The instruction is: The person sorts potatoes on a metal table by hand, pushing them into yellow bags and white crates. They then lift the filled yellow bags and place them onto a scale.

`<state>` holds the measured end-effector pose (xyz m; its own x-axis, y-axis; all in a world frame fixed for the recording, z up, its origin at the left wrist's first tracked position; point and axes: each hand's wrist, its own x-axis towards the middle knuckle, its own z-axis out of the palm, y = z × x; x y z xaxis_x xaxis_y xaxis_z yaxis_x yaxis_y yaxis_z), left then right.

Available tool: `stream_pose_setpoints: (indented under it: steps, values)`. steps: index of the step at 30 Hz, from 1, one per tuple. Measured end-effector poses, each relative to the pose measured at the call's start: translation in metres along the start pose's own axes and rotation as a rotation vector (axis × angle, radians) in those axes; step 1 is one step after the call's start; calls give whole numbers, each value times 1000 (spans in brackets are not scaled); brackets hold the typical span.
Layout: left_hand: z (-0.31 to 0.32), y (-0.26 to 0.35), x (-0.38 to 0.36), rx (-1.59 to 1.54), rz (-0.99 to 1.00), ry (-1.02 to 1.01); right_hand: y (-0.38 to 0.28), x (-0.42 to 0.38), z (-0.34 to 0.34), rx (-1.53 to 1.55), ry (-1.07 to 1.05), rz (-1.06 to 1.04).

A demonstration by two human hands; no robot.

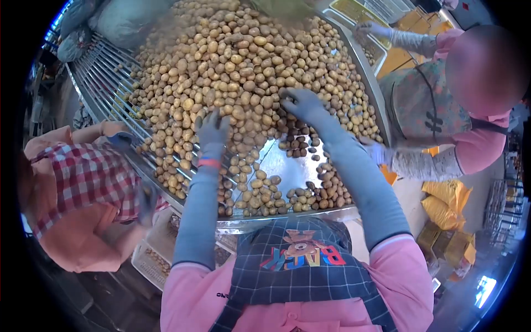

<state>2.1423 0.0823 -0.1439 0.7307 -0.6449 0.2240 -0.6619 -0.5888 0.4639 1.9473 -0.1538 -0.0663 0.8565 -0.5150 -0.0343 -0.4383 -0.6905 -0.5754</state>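
A large heap of small potatoes (238,61) covers a metal sorting table (276,166). My left hand (213,131), in a grey glove with a red band at the wrist, rests at the near side of the heap with its fingers spread. My right hand (303,106), also gloved in grey, reaches into the heap's front edge. Its fingers are apart and slightly bent, touching potatoes, with none seen gripped. Between my forearms, bare shiny metal shows, with darker potatoes near my right wrist and looser ones along the front rim.
Metal roller bars (105,77) slope along the left, with filled bags (130,22) behind. One co-worker in a checked apron (94,177) stands left; another in a patterned apron (423,102) stands right. A white crate (149,257) sits below left, and yellow sacks (445,202) lie right.
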Motion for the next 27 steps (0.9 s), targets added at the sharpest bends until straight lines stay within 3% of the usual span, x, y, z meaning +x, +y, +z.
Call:
stream_pose_setpoints:
  steps: [1, 2, 4, 5, 7, 8, 12, 14, 16, 18, 19, 21, 22, 24, 26, 27]
  values:
    - [6, 21, -4, 60, 80, 28, -8, 14, 16, -104, 93, -29]
    - [6, 43, -16, 101, 117, -66, -13, 27, 31, -200, -19, 28]
    - [17, 64, -53, 253, 246, -199, -39, 14, 51, -422, -15, -27]
    - [20, 69, -72, 268, 188, -367, -43, 4, 55, -405, -24, -12]
    - [9, 75, -119, 130, 319, -375, -46, -17, 60, -469, -328, -61]
    - [3, 74, -145, 51, 345, -383, -41, -38, 68, -457, -342, -47]
    - [-26, 32, -212, -82, 530, -546, 25, -143, 88, -415, -390, -335]
    - [-43, -17, -224, -329, 539, -444, 60, -176, 68, -451, -320, -289]
    - [-85, -54, -214, -241, 178, -556, 86, -190, 51, -580, -235, -102]
    - [-97, -80, -216, 169, 38, -267, 101, -193, 43, -526, -84, 200]
    - [-100, -83, -217, 170, 45, -269, 100, -193, 47, -516, 121, 267]
    - [-100, -85, -217, 426, 118, -508, 74, -200, 51, -403, 166, 340]
    - [-92, -80, -222, 422, 129, -505, 51, -205, 51, -284, 200, 407]
    - [-68, -60, -238, 124, 31, -511, 10, -232, 52, -168, -167, 67]
    - [-62, -18, -240, 190, 85, -503, 7, -284, 78, -143, -86, -396]
    - [-57, -2, -245, 265, 137, -470, 26, -299, 84, -146, -83, -391]
